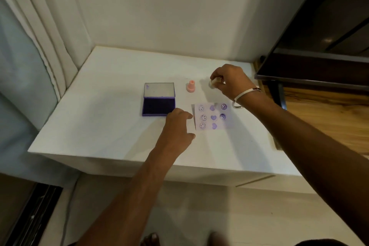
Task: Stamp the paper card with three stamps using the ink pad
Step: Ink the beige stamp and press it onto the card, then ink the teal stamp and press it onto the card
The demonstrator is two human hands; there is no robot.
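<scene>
Near the centre of the frame our left hand [178,126] rests on the white table [103,122], fingers loosely curled and holding nothing, fingertips at the left edge of the paper card [212,117]; the card shows eight purple prints in three columns; left of it lies the open ink pad [159,99]; further up stands a pink stamp [190,86]; to its right our right hand [231,82] grips a pale stamp [214,83] above the table.
</scene>
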